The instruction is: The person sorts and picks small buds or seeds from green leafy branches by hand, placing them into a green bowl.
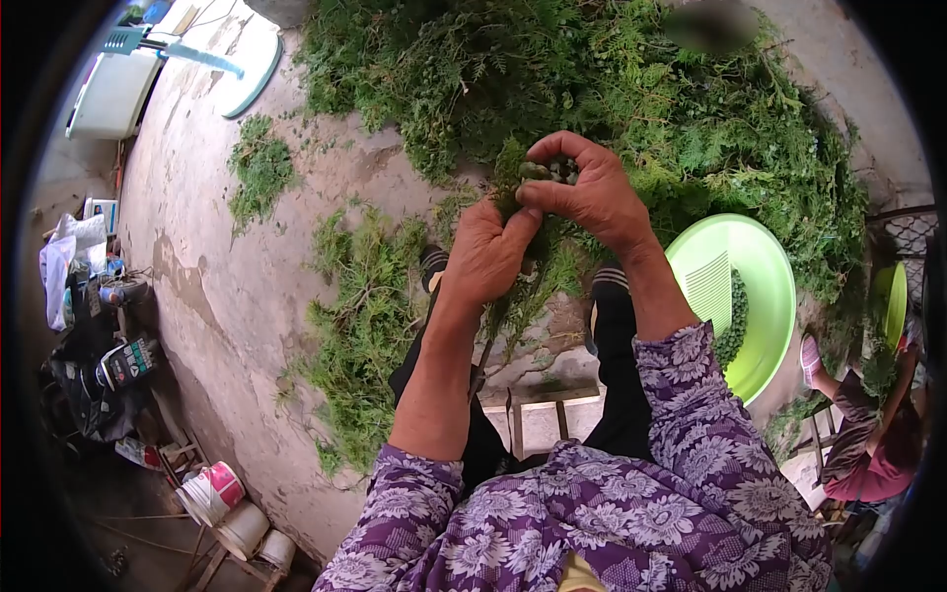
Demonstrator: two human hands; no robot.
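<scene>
My left hand is closed around a leafy evergreen sprig, whose stems trail down below the wrist. Close beside it, my right hand is curled with several small green cones in its fingers, the thumb touching the sprig. To the right of my right forearm stands a light green plastic basin with a ridged section; a mass of small green cones lies in it. In front of both hands is a large heap of cut evergreen branches.
Loose sprigs lie on the concrete floor to the left. A fan-like stand is at the upper left, white buckets at the lower left. Another person sits at the right beside a second green basin.
</scene>
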